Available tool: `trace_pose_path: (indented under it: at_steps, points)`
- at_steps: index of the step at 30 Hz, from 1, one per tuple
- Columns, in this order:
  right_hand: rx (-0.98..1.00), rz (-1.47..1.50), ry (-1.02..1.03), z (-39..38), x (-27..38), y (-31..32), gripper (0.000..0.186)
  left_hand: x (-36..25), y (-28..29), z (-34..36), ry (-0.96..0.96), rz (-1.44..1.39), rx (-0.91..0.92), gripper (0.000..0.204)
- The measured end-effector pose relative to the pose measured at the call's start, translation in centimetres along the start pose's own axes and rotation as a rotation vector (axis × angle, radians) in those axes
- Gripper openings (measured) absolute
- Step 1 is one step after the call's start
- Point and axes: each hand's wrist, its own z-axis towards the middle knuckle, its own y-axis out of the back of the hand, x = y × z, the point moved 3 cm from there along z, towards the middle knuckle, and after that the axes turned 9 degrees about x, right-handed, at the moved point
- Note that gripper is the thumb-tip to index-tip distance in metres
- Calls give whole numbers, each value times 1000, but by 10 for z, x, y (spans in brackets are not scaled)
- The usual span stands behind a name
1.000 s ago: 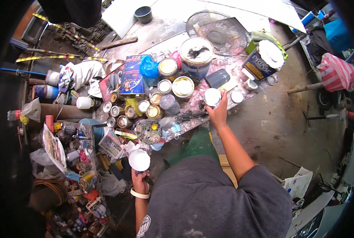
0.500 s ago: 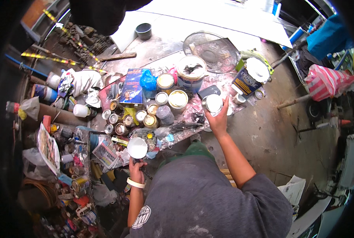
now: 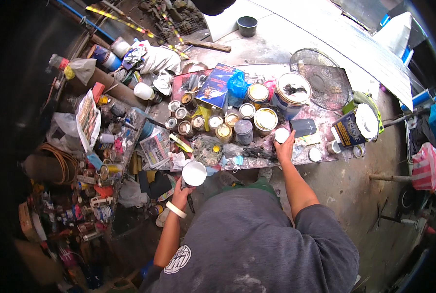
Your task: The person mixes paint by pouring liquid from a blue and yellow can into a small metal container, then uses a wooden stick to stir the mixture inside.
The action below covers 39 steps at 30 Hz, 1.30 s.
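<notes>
My left hand (image 3: 180, 195) is closed around the lower part of a round white cup (image 3: 194, 174), held in front of the table's near edge. The cup's inside looks white; what my fingers grip beneath it is partly hidden. Over the table, my right hand (image 3: 285, 146) wraps round a small can with a white top (image 3: 281, 135). Just right of that hand lies a dark square pad (image 3: 303, 128). Left of it are a grey lidded container (image 3: 244, 131) and an open paint can (image 3: 265, 119) with a pale, stained top.
Several small tins (image 3: 185, 128) crowd the table's left half. A large paint bucket (image 3: 292, 93), a round fan grille (image 3: 320, 78) and a dark blue container (image 3: 350, 129) stand farther right. Cluttered shelves (image 3: 105, 171) line the left side. A black bucket (image 3: 247, 27) sits beyond.
The view has turned, so the table appears farther right and up. My right hand has moved the small can leftward past the dark pad. My left hand still holds the white cup.
</notes>
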Motion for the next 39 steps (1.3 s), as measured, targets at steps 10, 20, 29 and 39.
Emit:
trace_pose_path:
  at_steps: [10,20,29,39]
  points:
    - [35,-122,231,-63,7,53,101,94,79,151,42,409,-3,59]
    - [272,-44,-243,-198,-117,93,75,44,38,215,88,633,139,69]
    - [554,479,-697,-252,-100,49,60,32,45,201,136,774,14,66]
    - [549,632,-753,-223,-46,70,50,45,41,210,59,870,-1,61]
